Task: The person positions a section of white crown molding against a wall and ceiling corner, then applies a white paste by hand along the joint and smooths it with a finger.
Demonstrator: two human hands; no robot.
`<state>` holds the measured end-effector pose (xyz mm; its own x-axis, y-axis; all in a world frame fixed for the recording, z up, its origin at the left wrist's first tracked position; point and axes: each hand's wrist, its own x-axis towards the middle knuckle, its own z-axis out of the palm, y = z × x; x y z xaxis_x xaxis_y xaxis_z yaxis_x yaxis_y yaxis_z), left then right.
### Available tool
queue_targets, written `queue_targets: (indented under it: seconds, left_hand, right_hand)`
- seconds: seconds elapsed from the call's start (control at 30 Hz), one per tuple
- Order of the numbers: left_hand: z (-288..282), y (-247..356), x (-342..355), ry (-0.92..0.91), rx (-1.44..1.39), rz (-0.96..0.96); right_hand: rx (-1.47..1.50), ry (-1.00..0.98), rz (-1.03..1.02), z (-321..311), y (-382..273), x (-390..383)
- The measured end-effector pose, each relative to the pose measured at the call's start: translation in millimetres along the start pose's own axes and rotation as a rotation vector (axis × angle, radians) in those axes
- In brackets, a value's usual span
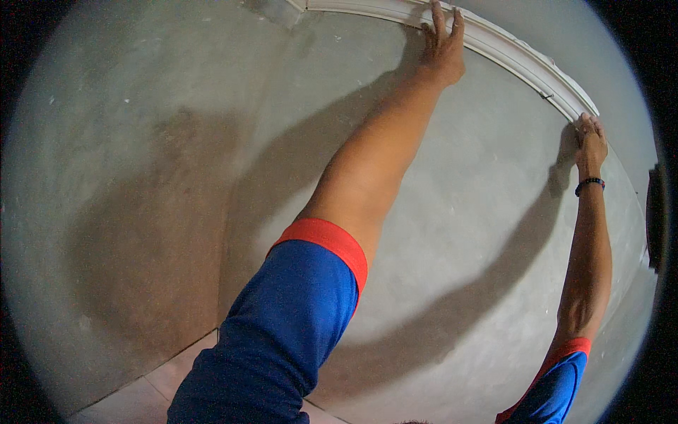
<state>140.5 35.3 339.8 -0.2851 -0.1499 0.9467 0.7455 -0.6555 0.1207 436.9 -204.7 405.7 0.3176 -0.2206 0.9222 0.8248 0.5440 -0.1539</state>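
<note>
Blue sleeve [275,325] up front, left hand [443,58] splayed against the white cornice moulding [512,51] topping the grey wall [452,212], right hand [592,147] at its right end (can't tell if pinching), so probably the holding-in-place step, and moving on calls for even pressure.

A: Site type?
B: Indoors, looks half-finished: mottled bare grey walls [466,184], white ridged cornice moulding [519,65] along the plain pale ceiling [565,32].
A: Home or office?
B: Can't tell. Pale pinkish floor tiles [131,404].
</note>
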Motion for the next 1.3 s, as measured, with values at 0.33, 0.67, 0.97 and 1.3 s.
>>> queue_targets:
  seconds: [0.33, 0.67, 0.97, 1.3]
  left_hand:
    - [7, -8, 4, -0.102, -0.439, -0.014]
    - [-8, -6, 5, -0.258, -0.561, 0.032]
    - [-16, -13, 7, -0.370, -0.579, 0.038]
    - [-19, -23, 12, -0.443, -0.543, 0.032]
  right_hand:
    - [0.025, 0.029, 0.028, 0, -2, -7]
    - [0.065, 0.068, 0.067, -1, -6, -15]
    - [0.109, 0.090, 0.036, -2, -6, -14]
    - [0.044, 0.127, 0.041, 8, -15, -29]
